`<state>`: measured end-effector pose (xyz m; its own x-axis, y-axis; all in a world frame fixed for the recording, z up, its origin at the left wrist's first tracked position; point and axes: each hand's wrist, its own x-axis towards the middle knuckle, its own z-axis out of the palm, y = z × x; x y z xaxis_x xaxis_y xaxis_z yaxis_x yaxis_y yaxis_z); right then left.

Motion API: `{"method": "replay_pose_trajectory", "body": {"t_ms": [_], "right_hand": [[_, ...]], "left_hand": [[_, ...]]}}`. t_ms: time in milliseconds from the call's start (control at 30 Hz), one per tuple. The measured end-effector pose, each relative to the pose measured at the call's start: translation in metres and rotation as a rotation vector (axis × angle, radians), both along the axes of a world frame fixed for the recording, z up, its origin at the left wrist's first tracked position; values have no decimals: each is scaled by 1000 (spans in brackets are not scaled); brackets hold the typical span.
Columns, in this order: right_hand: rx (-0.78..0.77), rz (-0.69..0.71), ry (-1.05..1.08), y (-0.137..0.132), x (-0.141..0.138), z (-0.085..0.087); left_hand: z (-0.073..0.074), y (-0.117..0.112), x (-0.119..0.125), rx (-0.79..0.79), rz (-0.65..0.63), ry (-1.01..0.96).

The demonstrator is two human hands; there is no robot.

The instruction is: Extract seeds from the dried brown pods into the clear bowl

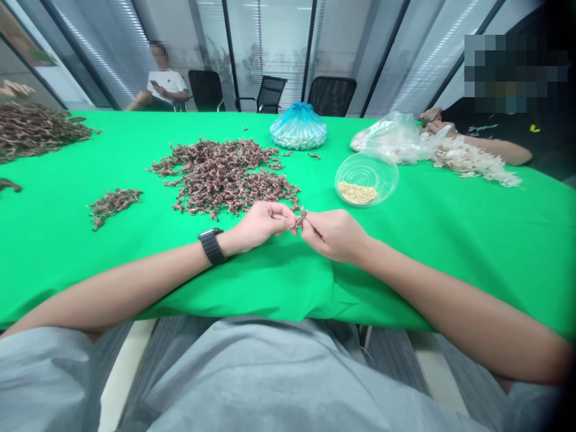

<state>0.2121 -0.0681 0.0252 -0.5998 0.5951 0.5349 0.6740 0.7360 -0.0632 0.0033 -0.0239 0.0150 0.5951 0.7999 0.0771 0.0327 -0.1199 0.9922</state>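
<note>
Pinched between the fingertips of my left hand [270, 221] and my right hand [338, 235] is a small dried brown twiggy piece [299, 222]. Both hands meet over the near part of the green cloth, with a dark watch [212, 246] on the left wrist. Just beyond my left hand spreads a large heap of dried brown twiggy pieces [225, 174]. A smaller pile of dried pieces [113, 205] lies further left. Past my right hand stands a clear plastic bowl [387, 187] holding small tan grains [357, 193].
A blue tied bag [297, 125] of pale pieces stands at the back. On the right, a person's hands [438, 125] are at a clear plastic bag [396, 135] and pale flaky scraps [472, 159]. Another brown heap [36, 129] lies far left. A seated person [167, 84] is behind.
</note>
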Motion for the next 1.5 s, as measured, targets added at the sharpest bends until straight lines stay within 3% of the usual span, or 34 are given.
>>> {"method": "replay_pose_trajectory", "body": {"t_ms": [500,833,1167,1333,1500], "right_hand": [[103,-35,-55,-1,-3,-1],[6,9,46,2,-6,-7],[-377,24,391,-4,-15,-4],[-873,-25,586,-6,-17,-1],[-1233,8,773,-5,-19,4]], "left_hand": [[2,-3,1,-22,-14,-10],[2,-3,1,-19,6,-3],[-4,4,0,8,-12,-31],[-6,7,-2,18,-36,-39],[-7,8,-4,31,-43,-23]]}}
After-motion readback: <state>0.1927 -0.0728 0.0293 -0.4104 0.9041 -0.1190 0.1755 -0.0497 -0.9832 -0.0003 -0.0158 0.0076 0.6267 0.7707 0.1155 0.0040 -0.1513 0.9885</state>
